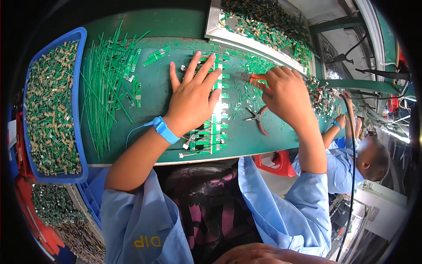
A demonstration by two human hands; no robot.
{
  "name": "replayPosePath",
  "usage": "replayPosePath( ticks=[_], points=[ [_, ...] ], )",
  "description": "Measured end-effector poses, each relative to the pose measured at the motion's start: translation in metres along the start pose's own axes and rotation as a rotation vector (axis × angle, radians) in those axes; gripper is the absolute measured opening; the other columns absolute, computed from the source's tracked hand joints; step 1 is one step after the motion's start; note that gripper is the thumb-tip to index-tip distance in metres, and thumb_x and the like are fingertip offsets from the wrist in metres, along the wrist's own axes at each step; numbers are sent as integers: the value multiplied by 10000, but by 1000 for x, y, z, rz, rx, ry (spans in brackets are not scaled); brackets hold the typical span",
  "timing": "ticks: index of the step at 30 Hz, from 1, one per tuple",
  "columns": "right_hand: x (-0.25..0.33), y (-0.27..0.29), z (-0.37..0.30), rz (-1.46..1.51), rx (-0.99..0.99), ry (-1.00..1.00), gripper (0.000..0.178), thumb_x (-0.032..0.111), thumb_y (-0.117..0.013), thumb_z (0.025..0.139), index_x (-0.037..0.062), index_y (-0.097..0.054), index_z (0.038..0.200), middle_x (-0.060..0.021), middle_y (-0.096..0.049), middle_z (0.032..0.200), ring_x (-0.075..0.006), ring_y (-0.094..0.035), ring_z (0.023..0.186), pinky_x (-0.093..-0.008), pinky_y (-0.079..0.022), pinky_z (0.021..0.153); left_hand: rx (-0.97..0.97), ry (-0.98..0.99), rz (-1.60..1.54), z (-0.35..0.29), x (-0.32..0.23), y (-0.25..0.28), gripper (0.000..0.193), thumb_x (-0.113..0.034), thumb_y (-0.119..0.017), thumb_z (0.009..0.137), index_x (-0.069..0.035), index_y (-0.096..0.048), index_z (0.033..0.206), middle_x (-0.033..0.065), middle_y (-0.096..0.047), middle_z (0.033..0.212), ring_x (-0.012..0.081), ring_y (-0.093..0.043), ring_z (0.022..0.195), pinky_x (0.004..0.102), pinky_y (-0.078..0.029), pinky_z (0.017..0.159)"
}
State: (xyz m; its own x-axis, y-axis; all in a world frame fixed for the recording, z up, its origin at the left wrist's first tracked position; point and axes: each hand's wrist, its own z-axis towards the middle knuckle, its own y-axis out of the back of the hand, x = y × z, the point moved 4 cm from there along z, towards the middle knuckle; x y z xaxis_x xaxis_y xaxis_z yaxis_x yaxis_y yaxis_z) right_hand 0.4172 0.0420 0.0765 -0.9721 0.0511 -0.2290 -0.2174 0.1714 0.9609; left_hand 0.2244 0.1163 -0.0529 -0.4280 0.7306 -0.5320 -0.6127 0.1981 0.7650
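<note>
My left hand [192,100] lies flat with its fingers spread over a panel of green circuit boards [216,127]. Thin wires with white connectors come off the panel's left side near the table edge. A blue wrist strap [165,130] with a cord is round my left wrist. To the right of the panel, my right hand [285,93] is closed round an orange-handled tool [258,77]. Its grey tip points left toward the panel; the exact kind is hidden by my fingers. Below that hand, a pair of cutting pliers [259,119] with red handles lies on the green mat.
At far left stands a blue bin [81,132] full of small boards. Long green strips [103,88] are heaped beside it. Green scraps [259,64] litter the mat before a metal-edged tray [255,42] of boards. A co-worker [347,158] sits at right, near a red stool [277,165].
</note>
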Motion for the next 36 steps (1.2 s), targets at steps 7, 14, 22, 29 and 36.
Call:
replayPosePath(
  ticks=[7,14,22,29,36],
  points=[
    [29,0,-20,-108,-278,287,172,277,-757,978,111,-718,955,-66,-696,927,-254,-634,906,-388,-511,866,-16,-8,-29,1,-3,3,424,-249,-677,1051,-100,-669,1448,88,-464,1773,378,-261,1715,865,-96,1250],
    [36,-3,-22,-184,-261,299,190,303,-745,990,119,-717,955,-59,-680,915,-249,-608,875,-394,-495,844,-25,-11,-22,1,-3,3,418,-236,-681,1045,-101,-671,1440,86,-468,1770,378,-275,1709,863,-101,1248],
    [33,-12,-24,-194,-125,215,263,197,-831,829,100,-715,1045,-60,-672,983,-254,-628,971,-380,-507,895,-28,-12,-22,2,-4,3,409,-233,-682,1045,-102,-677,1433,81,-475,1766,376,-279,1708,865,-104,1246],
    [10,-2,-39,-166,-158,42,239,177,-821,830,88,-717,1026,-67,-686,1004,-263,-639,959,-391,-516,891,0,-14,-6,-1,2,2,504,-267,-713,1016,-96,-649,1486,93,-431,1795,381,-230,1726,880,-103,1236],
    [41,-1,-59,-65,-224,295,135,211,-761,928,93,-705,959,-81,-666,958,-272,-616,892,-402,-490,831,144,-52,-84,0,6,11,731,-320,-772,933,-92,-569,1597,113,-332,1845,391,-138,1749,906,-95,1220]
  ],
)
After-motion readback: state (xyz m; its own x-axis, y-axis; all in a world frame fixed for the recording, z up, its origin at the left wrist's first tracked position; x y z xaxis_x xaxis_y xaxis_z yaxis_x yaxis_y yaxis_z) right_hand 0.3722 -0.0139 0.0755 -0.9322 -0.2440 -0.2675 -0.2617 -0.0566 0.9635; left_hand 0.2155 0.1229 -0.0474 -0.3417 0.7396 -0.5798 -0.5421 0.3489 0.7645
